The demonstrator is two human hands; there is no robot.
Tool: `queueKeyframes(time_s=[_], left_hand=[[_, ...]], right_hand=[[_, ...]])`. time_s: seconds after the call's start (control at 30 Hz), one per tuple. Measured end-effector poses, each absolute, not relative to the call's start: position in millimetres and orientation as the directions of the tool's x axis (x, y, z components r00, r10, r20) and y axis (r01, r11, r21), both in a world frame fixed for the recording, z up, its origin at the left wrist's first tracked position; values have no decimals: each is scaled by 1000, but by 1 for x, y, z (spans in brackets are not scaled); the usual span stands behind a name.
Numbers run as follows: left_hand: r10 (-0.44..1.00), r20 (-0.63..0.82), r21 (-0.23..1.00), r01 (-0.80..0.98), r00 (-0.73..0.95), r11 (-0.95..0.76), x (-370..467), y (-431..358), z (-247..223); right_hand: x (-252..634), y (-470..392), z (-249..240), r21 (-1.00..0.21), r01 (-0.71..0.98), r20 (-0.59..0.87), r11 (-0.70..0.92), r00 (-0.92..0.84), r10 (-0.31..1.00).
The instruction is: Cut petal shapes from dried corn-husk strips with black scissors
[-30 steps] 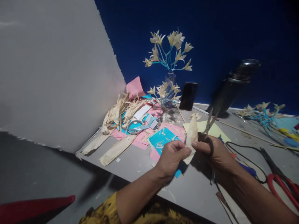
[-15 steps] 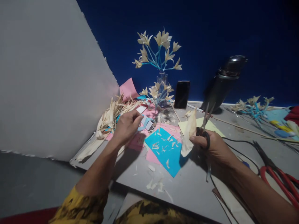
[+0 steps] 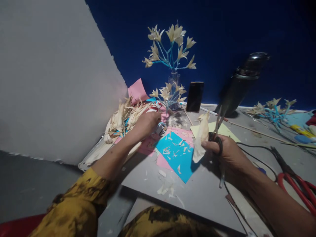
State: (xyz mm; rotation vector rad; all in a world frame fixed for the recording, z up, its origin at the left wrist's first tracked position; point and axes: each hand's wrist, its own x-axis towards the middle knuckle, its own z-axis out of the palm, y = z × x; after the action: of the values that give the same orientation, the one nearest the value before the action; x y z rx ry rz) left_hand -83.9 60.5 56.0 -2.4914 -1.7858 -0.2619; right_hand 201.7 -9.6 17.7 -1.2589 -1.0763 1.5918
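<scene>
Head view: one hand on scissors and husk, the other over the pile

The two hands are well apart above a grey table. The right hand is closed around the dark handles of a pair of scissors, whose blades point up and away from the person. The same hand pinches a pale husk near its lower part, thumb on the near face, so that the piece stands roughly upright just left of the scissors. Its lower end hangs above the right edge of a blue sheet, which is strewn with small pale scraps and lies partly over pink paper.

The left hand, below a yellow patterned sleeve, is at the right side of a heap of dry husks. Its fingers are turned away from the camera, and whether they grip anything cannot be told.

Behind, pale flowers on blue stems stand in a clear vase, with a lower bunch in front. A phone is propped upright to the right of the vase, and a dark flask stands farther right. Red-handled shears lie beyond the right forearm.
</scene>
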Motion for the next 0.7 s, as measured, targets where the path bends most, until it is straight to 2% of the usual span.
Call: queueKeyframes(time_s=[0.03, 0.07, 0.2, 0.33, 0.53, 0.7], left_hand=[[918, 136, -34, 928, 373, -372, -78, 67, 53], [912, 111, -65, 918, 396, -391, -71, 74, 49], [889, 26, -82, 887, 458, -454, -47, 102, 32], [860, -55, -71, 857, 507, -510, -34, 118, 18], [876, -48, -45, 875, 480, -482, -27, 126, 10], [874, -6, 79, 871, 487, -485, -26, 120, 28]], right_hand=[[201, -10, 18, -949, -89, -284, -302, -175, 943], [201, -10, 18, -949, -86, -285, -304, -186, 940], [200, -8, 17, -959, -58, -260, -277, -201, 944], [202, -4, 17, -969, -50, -230, -244, -201, 952], [202, -5, 19, -970, -55, -219, -237, -226, 949], [200, -7, 17, -958, -79, -254, -276, -219, 942]])
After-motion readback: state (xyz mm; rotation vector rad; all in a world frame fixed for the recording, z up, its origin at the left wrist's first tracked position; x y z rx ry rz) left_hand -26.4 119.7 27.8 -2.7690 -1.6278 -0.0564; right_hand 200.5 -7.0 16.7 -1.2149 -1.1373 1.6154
